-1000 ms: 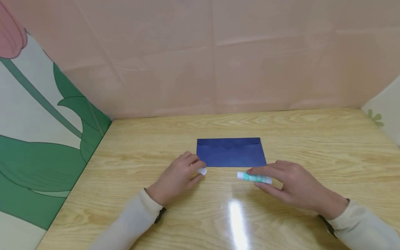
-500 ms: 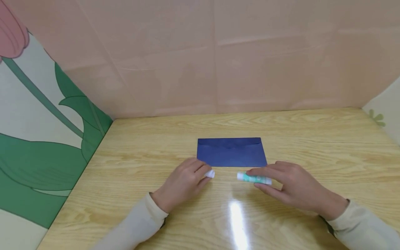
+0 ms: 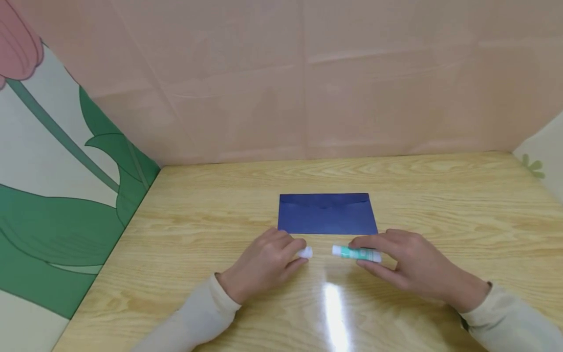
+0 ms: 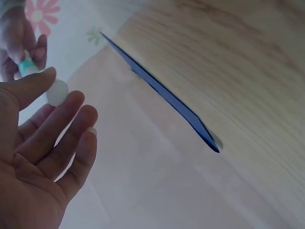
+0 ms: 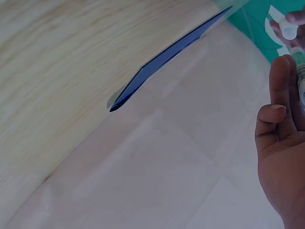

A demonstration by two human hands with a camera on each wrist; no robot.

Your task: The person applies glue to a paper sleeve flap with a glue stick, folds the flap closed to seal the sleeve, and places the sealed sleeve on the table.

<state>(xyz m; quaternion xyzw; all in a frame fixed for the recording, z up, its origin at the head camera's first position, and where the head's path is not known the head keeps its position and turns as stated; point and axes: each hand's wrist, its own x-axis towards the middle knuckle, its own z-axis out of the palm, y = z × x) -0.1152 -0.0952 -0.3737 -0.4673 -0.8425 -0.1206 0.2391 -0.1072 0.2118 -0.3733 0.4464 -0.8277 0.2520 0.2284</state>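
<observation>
A white cap (image 3: 305,252) is pinched between the thumb and fingers of my left hand (image 3: 268,261); its round end faces right, toward the glue stick. My right hand (image 3: 404,256) holds the green-and-white glue stick (image 3: 361,253) lengthwise, white end pointing left. A small gap separates cap and stick. In the left wrist view the cap (image 4: 57,93) shows as a white disc by the thumb. Behind both hands a dark blue envelope (image 3: 326,217) lies flat on the table, its flap along the far side.
The wood-grain table (image 3: 211,205) runs back to a pinkish wall covering (image 3: 264,98). On the left stands a panel printed with green leaves (image 3: 53,230) and a pink flower. A pale panel (image 3: 543,156) edges the right side.
My left hand has moved right and slightly nearer me with the cap, narrowing the gap to the glue stick. My right hand and the envelope have stayed nearly still.
</observation>
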